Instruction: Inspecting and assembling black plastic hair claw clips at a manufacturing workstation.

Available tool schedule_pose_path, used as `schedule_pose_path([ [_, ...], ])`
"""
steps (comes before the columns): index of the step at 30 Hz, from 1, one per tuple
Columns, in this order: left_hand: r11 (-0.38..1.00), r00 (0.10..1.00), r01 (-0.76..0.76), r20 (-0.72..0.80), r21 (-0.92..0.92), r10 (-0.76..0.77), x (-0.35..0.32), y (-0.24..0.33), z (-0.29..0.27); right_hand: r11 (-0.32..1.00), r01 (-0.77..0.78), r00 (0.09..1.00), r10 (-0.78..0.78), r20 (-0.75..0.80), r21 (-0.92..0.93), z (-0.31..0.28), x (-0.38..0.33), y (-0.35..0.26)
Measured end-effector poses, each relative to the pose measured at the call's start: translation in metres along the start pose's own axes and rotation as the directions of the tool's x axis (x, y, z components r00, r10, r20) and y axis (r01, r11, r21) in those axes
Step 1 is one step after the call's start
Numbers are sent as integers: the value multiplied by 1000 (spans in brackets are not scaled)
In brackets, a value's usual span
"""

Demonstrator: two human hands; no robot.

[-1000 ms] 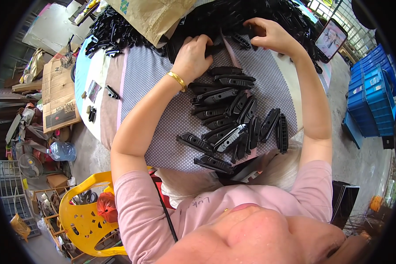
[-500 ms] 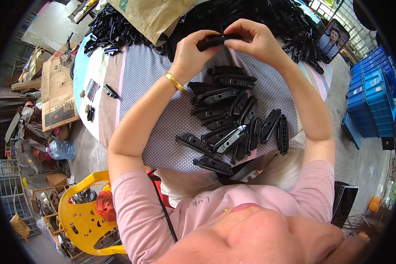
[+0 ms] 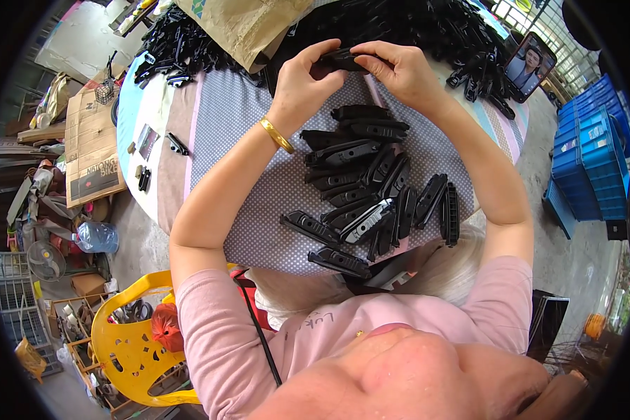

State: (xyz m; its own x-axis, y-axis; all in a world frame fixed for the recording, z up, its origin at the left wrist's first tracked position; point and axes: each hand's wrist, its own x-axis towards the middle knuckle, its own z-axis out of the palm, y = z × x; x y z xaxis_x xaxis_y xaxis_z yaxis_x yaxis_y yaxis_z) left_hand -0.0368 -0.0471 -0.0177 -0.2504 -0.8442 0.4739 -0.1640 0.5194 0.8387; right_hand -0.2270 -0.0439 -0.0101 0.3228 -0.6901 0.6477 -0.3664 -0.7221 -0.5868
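Note:
Both my hands are raised over the far middle of the table, pinching one long black plastic part (image 3: 344, 61) between them. My left hand (image 3: 304, 82) is closed on its left end, thumb on the near side. At the right end, the thumb and forefinger of my right hand (image 3: 402, 75) grip it. Fingers cover much of the part, so its details are hidden. Nearer my body lies a loose group of similar black plastic parts (image 3: 339, 152), some overlapping and turned different ways. One of them, a part with a bright shine (image 3: 366, 221), lies near the front.
A large heap of black parts (image 3: 399, 28) spreads along the table's far side, with a brown paper bag (image 3: 248, 31) at its left. A phone (image 3: 530, 66) stands at the far right. Blue crates (image 3: 588, 164) sit right of the table, a yellow chair (image 3: 129, 350) at the lower left.
My right hand has shifted a little left and down along the black part, its fingers regripping. The part now tilts slightly, left end higher. The parts on the table have not moved.

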Motion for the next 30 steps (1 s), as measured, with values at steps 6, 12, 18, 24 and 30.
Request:
schedule_pose_path([
  [6,996,996,48,74,69,-53,1,9,-2,992,49,999,-50,-6,-112,-1,-2,0],
  [12,992,962,122,250,-20,-113,8,13,-10,921,149,989,-135,65,-361,-14,2,9],
  [18,889,969,-159,238,430,58,6,14,-14,934,54,975,27,222,-353,-12,1,6],
  [24,889,969,-188,229,418,97,6,15,-13,885,167,985,-136,102,-434,-15,-1,-4],
  [30,978,839,0,532,211,-115,6,-1,-12,988,-71,986,90,138,-135,-48,1,8],
])
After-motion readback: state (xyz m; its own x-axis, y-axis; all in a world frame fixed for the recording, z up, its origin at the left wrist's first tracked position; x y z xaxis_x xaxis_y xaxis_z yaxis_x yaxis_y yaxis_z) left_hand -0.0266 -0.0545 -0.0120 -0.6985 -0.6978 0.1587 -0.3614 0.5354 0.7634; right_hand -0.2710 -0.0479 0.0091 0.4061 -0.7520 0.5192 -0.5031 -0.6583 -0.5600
